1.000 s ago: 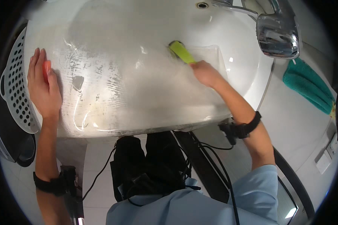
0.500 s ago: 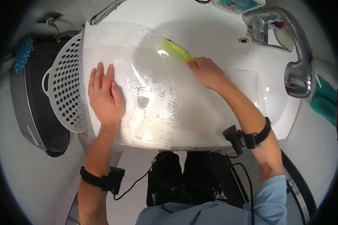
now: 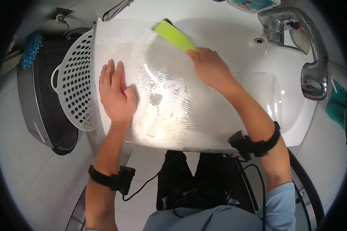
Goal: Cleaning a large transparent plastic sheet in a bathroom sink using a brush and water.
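A wet, cloudy translucent plastic sheet (image 3: 164,119) lies across the basin, with pale film and streaks on it. My left hand (image 3: 117,96) rests on its left part, palm down, fingers stretched out. A bit of red shows beside those fingers; I cannot make out what it is. My right hand (image 3: 213,71) grips a lime-green brush (image 3: 175,35) by its handle end. The brush points to the far left over the sheet's far edge. Some dark bristles stick out at its head; whether they touch the sheet is hidden.
Left of the sheet sits a white perforated basket (image 3: 75,82) beside a dark bin (image 3: 46,100). A chrome faucet (image 3: 314,73) rises at the right of the white sink (image 3: 235,38). A bottle (image 3: 254,4) stands behind, a grey cloth (image 3: 115,9) far left, a green cloth (image 3: 337,104) right.
My right hand has moved the brush farther away and to the left, and its broad green side now shows. The left hand stays flat on the sheet. The whole view has shifted slightly.
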Demonstrator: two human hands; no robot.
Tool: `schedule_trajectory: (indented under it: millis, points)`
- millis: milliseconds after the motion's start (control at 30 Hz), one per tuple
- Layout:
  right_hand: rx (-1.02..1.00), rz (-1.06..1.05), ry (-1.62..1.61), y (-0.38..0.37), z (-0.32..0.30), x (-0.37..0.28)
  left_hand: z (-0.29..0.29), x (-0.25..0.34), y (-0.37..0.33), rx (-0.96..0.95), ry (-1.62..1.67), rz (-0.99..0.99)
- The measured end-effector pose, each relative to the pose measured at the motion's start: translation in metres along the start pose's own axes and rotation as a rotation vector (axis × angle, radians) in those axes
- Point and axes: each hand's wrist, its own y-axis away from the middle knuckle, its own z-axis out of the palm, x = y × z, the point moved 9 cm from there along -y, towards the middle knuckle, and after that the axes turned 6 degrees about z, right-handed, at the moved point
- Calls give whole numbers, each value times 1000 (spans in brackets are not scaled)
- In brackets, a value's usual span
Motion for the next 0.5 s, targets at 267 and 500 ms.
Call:
schedule_trajectory:
  millis: [267,500]
  points:
    - [-48,71,-3,-2,17,36,7,8,0,-3,8,7]
    - [3,-113,70,-9,11,-22,2,3,1,-14,-47,11]
